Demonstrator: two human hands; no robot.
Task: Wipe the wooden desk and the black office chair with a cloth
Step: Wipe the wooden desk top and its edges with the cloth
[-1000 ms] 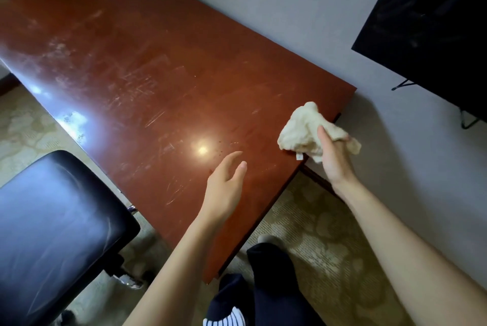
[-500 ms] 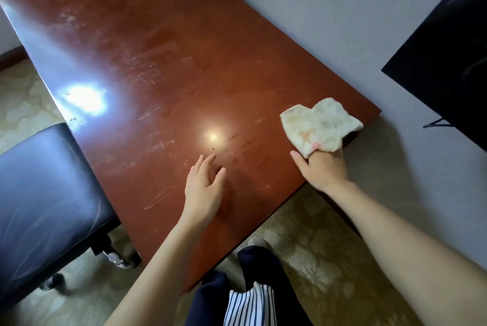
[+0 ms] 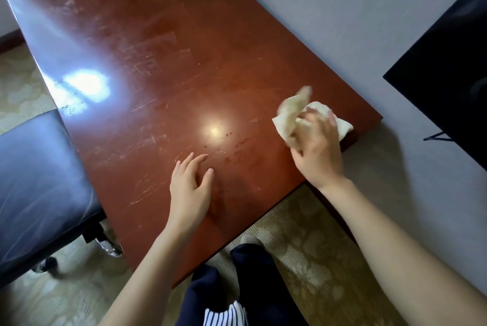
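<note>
Beige patterned carpet (image 3: 303,260) underfoot, grey wall (image 3: 329,22) behind, and slanting across the middle a scratched reddish wooden bench (image 3: 184,62) with a couple of glare spots. Gripping a bunched cream cloth (image 3: 290,117) in the right hand (image 3: 319,154), fingers curled round it, down by the bench's near right corner; touching the wood or just off it, can't tell through the blur. Left hand (image 3: 189,191) low over the wood nearby, fingers spread, holding nothing. Looks barely into the job, honestly: dark specks (image 3: 229,136) between the two hands, dull streaks further up, so most of the top left to do. Same for the black office chair (image 3: 39,180), parked on the left well apart from the cloth. No brands, labels or readable writing anywhere, not even on the dark screen (image 3: 448,75) at the right.
</note>
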